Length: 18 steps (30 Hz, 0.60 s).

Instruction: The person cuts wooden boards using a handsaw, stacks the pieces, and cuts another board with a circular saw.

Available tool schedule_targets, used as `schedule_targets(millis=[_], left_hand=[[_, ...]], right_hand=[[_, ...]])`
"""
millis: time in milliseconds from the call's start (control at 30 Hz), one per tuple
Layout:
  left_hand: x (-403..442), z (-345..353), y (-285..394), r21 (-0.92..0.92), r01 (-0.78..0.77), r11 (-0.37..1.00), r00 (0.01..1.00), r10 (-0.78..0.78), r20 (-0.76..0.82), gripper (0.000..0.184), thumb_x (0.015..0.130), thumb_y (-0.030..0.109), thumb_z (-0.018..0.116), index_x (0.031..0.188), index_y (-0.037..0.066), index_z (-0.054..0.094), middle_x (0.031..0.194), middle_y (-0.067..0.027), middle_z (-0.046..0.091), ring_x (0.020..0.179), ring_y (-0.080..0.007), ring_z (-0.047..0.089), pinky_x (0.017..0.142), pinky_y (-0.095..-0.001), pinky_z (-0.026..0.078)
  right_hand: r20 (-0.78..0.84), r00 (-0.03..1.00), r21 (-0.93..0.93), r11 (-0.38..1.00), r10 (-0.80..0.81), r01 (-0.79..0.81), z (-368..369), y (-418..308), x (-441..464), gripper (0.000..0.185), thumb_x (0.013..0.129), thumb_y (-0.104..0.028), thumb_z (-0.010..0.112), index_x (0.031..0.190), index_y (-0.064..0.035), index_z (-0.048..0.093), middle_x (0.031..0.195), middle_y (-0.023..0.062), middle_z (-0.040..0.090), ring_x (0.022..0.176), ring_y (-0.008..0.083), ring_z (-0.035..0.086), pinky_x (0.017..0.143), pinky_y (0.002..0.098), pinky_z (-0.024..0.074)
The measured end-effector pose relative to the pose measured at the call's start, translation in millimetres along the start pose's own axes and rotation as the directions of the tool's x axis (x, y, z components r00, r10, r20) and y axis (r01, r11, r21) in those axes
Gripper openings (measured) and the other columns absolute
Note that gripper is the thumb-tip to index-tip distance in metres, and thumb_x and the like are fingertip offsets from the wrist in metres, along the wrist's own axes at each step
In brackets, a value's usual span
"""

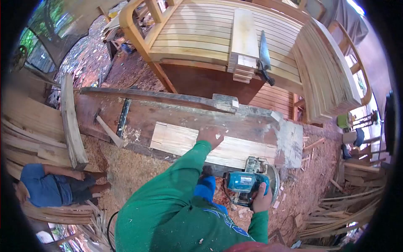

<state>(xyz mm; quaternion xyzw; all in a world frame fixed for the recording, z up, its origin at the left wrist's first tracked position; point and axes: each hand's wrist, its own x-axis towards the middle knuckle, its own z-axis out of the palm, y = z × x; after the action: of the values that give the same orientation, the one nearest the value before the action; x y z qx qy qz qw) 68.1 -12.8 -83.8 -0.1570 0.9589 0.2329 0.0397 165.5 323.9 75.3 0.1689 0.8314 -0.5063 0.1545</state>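
Pressing long pale wooden board (180, 140) onto worn brown wooden workbench (147, 111) with left hand (211, 137), likely to steady it; finger curl unclear. Gripping teal-and-black circular saw (241, 182) by handle in right hand (262, 201) at board's near edge, apparently for control.

A board (176, 138) is laid lengthwise on the table (260, 122) in the middle of the frame, with a circular saw (245, 182) held at the near side of its right end. Behind it, a rail (159, 96) is set along the table's far side; a hammer (109, 131) is placed at the left. Across the top of the frame, a slatted bench (189, 29) is positioned behind the table. On it, a small stack of planks (244, 33) is placed left of a handsaw (264, 50), and a large stack of planks (323, 71) is set farther right. Wood strips (348, 210) are piled at lower right.
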Motion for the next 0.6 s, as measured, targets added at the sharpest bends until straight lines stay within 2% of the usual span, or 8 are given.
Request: schedule_targets(millis=[167,200,233,333,367,433,467,600], left_hand=[[-9.1,16.1,-4.9,0.002,0.025,1.0,0.998,-0.025,-0.058,0.04,0.091,0.052,0.063,0.113,0.021,0.074,0.119,-0.0097,0.073,0.118,-0.032,0.064,0.112,-0.0574,0.037],[-0.8,16.5,-6.0,-0.001,0.007,1.0,0.996,-0.008,-0.088,0.039,0.09,0.051,0.064,0.113,0.021,0.074,0.119,-0.0093,0.073,0.118,-0.0321,0.064,0.112,-0.057,0.037],[5.7,15.6,-7.1,-0.031,0.026,0.999,0.999,-0.027,-0.038,0.039,0.09,0.051,0.064,0.114,0.022,0.073,0.119,-0.009,0.073,0.118,-0.0329,0.064,0.111,-0.0564,0.038],[7.6,37.1,-18.9,0.053,-0.056,0.997,0.99,0.062,-0.128,0.04,0.09,0.05,0.066,0.113,0.019,0.075,0.109,-0.0101,0.076,0.103,-0.0375,0.07,0.095,-0.0558,0.051],[6.1,41.5,-19.8,0.17,-0.018,0.985,0.99,0.042,-0.134,0.039,0.09,0.051,0.066,0.109,0.018,0.077,0.108,-0.0116,0.076,0.099,-0.0386,0.07,0.092,-0.0545,0.053],[8.6,29.0,-17.3,-0.043,-0.023,0.999,0.996,0.019,-0.087,0.034,0.09,0.045,0.068,0.109,0.019,0.078,0.109,-0.0145,0.076,0.101,-0.0385,0.07,0.092,-0.0516,0.053],[8.8,25.9,-16.7,-0.094,-0.14,0.986,0.978,0.123,-0.166,0.031,0.089,0.039,0.07,0.109,0.018,0.079,0.107,-0.015,0.076,0.103,-0.039,0.07,0.092,-0.0517,0.054],[4.4,16.2,1.9,-0.058,-0.177,0.983,0.983,0.173,-0.067,0.043,0.094,0.04,0.066,0.118,0.005,0.074,0.116,-0.0201,0.074,0.106,-0.0412,0.07,0.093,-0.0498,0.054]], right_hand=[[0.02,0.999,0.0,0.999,-0.045,0.045,0.7,-2.0,-0.9,0.048,0.108,-0.053,0.05,0.104,-0.006,0.061,0.061,0.0006,0.054,0.046,0.0098,0.05,0.042,0.0266,0.038],[-0.024,0.993,-0.077,0.99,-0.118,0.116,-0.8,28.5,9.3,0.048,0.108,-0.052,0.05,0.104,-0.0049,0.061,0.062,0.001,0.056,0.048,0.0108,0.051,0.045,0.028,0.04],[0.011,0.992,0.0,0.992,0.127,-0.127,2.3,-37.6,-10.7,0.046,0.109,-0.049,0.051,0.103,-0.0047,0.062,0.063,0.0009,0.057,0.051,0.0118,0.053,0.047,0.0297,0.0426],[-0.017,1.0,-0.039,0.999,-0.005,0.004,0.4,2.0,0.3,0.04,0.106,-0.037,0.06,0.113,0.001,0.067,0.083,0.0077,0.067,0.077,0.0182,0.062,0.073,0.037,0.0528],[0.039,0.998,-0.082,0.996,0.044,-0.041,-4.5,-21.3,-4.2,0.042,0.105,-0.038,0.06,0.116,0.0009,0.069,0.087,0.013,0.07,0.082,0.0219,0.066,0.078,0.0384,0.0535],[-0.01,0.999,-0.078,0.996,-0.037,0.036,-0.6,-22.1,-4.2,0.048,0.103,-0.045,0.061,0.115,0.0006,0.069,0.098,0.024,0.074,0.091,0.0382,0.071,0.083,0.047,0.0535],[-0.014,0.997,-0.285,0.955,0.074,-0.075,-2.4,-27.0,-3.4,0.053,0.102,-0.051,0.06,0.115,-0.0004,0.07,0.098,0.0253,0.073,0.096,0.0412,0.072,0.085,0.0489,0.0536],[0.066,0.997,-0.088,0.996,0.03,-0.024,-6.2,-15.8,-3.2,0.064,0.1,-0.061,0.058,0.122,-0.0013,0.065,0.106,0.028,0.072,0.102,0.0446,0.07,0.09,0.0501,0.0535]])
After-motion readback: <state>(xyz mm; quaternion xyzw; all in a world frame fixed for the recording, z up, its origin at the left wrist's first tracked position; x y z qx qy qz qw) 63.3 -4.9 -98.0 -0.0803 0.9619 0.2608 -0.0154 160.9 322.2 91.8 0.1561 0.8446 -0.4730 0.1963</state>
